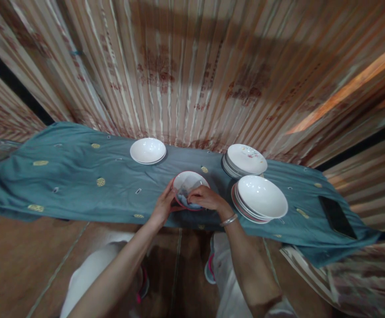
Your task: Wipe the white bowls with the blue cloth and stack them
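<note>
A white bowl with a red rim (192, 176) is tilted toward me at the front middle of the cloth-covered table. My left hand (164, 204) grips its left side, fingers along the outer wall. Inside the bowl, my right hand (207, 197) is closed on a bluish cloth (192, 204) pressed against the inner surface; part of the cloth is hidden under the fingers. Right of the bowl stands a stack of white bowls (261, 196), and behind it a stack of plates (247, 159), the top one with a floral print.
White bowls (147, 150), apparently two nested, stand at the back left. A black phone (337, 217) lies at the right end. The teal tablecloth (79, 185) hangs wrinkled over the table edge. A striped curtain (185, 79) rises right behind the table.
</note>
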Motion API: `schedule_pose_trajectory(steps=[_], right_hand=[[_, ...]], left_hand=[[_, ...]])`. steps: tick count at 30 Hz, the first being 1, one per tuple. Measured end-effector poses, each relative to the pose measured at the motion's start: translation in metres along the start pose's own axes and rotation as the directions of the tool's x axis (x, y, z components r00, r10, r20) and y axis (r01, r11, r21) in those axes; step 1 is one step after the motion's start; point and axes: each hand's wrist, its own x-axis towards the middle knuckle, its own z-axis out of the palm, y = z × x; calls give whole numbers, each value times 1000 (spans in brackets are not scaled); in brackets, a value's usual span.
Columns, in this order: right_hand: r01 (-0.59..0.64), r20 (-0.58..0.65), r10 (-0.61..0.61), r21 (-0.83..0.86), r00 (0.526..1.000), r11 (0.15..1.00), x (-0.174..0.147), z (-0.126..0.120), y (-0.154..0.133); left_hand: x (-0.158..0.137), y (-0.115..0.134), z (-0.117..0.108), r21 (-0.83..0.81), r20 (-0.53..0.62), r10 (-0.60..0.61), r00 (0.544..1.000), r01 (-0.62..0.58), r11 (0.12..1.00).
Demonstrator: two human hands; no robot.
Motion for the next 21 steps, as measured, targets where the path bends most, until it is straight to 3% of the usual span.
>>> schedule_pose_trajectory(steps=[3,12,18,21], right_hand=[[-49,6,49,-75,999,996,-2,-1,0],[-263,-248,168,-426,954,865,-4,6,-11],[-360,-383,173,-498,907,789,1,14,-10],[-331,-396,137,-477,908,814,4,15,-8]], left_hand=[[1,-1,-1,2,-7,2,1000,-2,1000],[-1,2,3,15,-15,-9,1000,9,1000],[-1,2,2,16,1,5,1000,-5,1000],[0,0,2,11,-5,10,1000,-10,1000]])
